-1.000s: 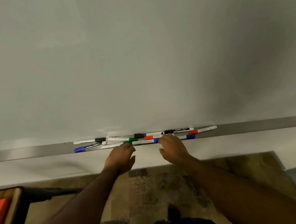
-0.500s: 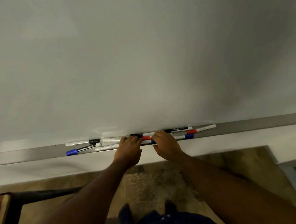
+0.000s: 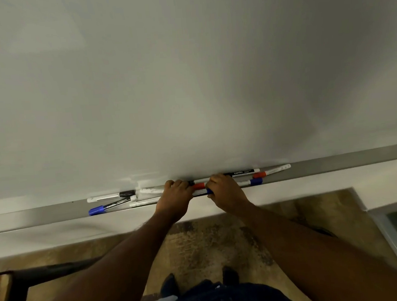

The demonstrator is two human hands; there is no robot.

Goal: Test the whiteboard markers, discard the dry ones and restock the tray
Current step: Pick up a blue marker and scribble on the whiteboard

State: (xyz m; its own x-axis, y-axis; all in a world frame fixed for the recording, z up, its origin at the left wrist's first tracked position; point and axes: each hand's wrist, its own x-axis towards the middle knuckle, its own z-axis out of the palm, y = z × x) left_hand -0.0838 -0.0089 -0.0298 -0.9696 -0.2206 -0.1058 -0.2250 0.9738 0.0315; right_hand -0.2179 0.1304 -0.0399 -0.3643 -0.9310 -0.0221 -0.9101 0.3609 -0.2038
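Your left hand (image 3: 175, 196) and right hand (image 3: 226, 190) curl over the middle markers (image 3: 198, 186) in the tray (image 3: 44, 214), each grip's hold hidden, so I cannot tell; you seem to be picking one to test, which calls for lifting it clear and uncapping it at the whiteboard (image 3: 188, 80).

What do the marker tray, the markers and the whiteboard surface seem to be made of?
Marker tray: probably brushed aluminium; grey, matte, with straight sharp edges. Markers: plastic, judging by smooth white barrels, coloured caps and printed labels. Whiteboard: a smooth, slightly glossy white coating that faintly reflects the markers; what lies under it cannot be told.
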